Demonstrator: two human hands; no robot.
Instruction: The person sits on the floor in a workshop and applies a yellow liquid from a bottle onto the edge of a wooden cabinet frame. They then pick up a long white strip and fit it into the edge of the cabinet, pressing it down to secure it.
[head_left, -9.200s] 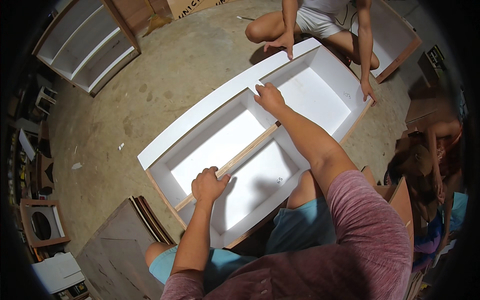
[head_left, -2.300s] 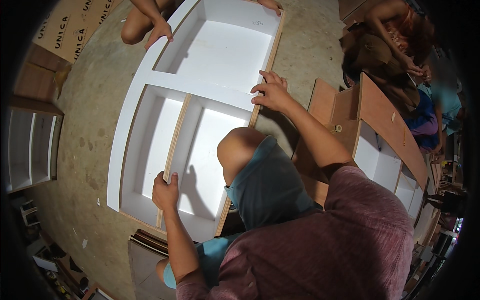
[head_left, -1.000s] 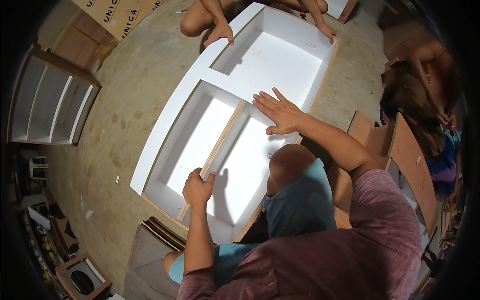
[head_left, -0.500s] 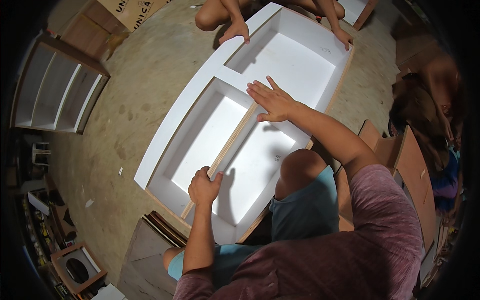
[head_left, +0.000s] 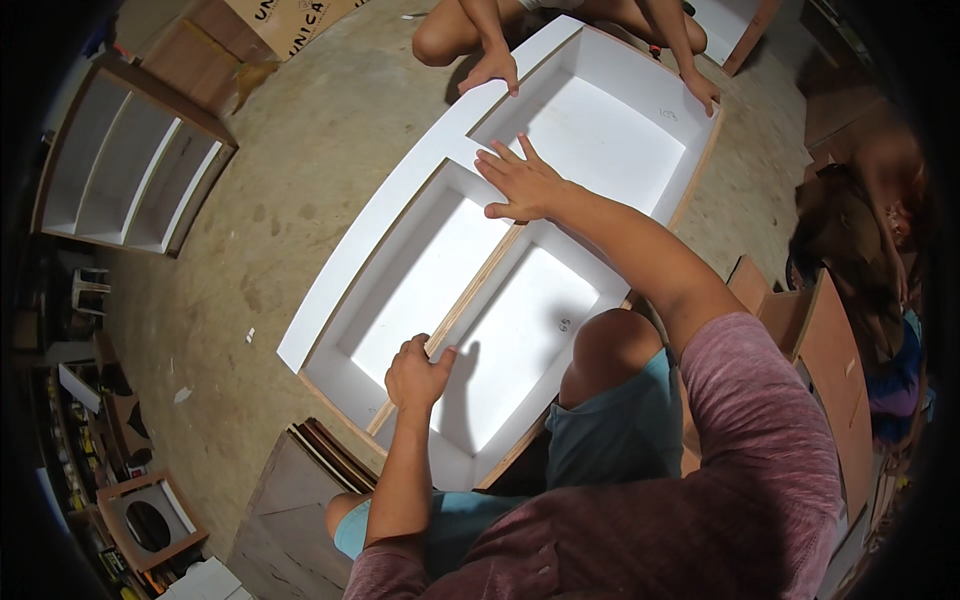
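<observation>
A white wooden cabinet frame (head_left: 352, 252) with a curved side panel lies on the floor, its compartments facing up. Between its two nearer compartments runs a divider board (head_left: 478, 282) with a bare plywood edge. My left hand (head_left: 417, 374) is wrapped over that edge near its lower end, thumb on the right side. Fingers spread, my right hand (head_left: 520, 182) lies over the crosspiece at the divider's far end, palm down. Another person's two hands, one hand (head_left: 490, 70) and the other (head_left: 703, 90), rest on the frame's far end.
A white-lined shelf unit (head_left: 130, 160) stands at the upper left. Brown wooden panels (head_left: 835, 370) lean at my right. Stacked boards (head_left: 290, 500) lie near my left knee. A wooden frame with a round hole (head_left: 150, 525) is at the lower left, and cardboard (head_left: 290, 25) at the top.
My right hand has slid left along the crosspiece, toward the curved panel. My left hand keeps its place on the divider. The whole view has shifted slightly.
</observation>
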